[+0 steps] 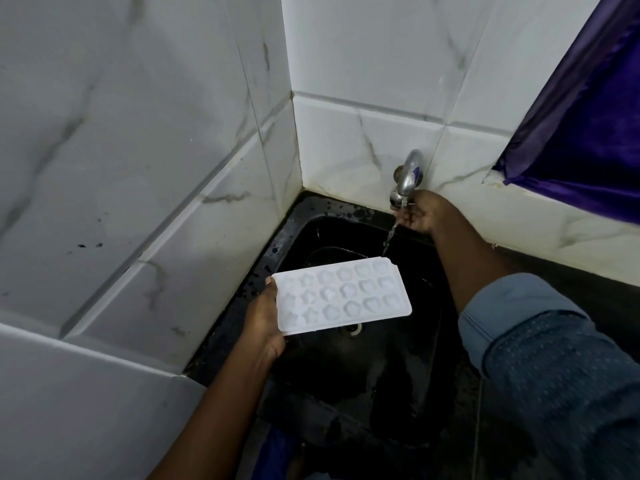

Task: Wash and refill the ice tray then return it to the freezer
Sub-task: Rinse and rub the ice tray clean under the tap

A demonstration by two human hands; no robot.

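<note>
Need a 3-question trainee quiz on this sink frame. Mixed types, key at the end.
1. True or false: water is running from the tap.
2. Which hand holds the ice tray? A) left B) right C) both
3. Fill in: the tray is held above the black ____.

Key:
1. True.
2. A. The left hand grips its short end, and the right hand is at the tap.
3. sink.

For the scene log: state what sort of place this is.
Likely a home kitchen's sink corner: a chrome wall tap running water over a black sunken sink, white marble-patterned wall tiles, and a white plastic ice tray held above the sink.
</note>
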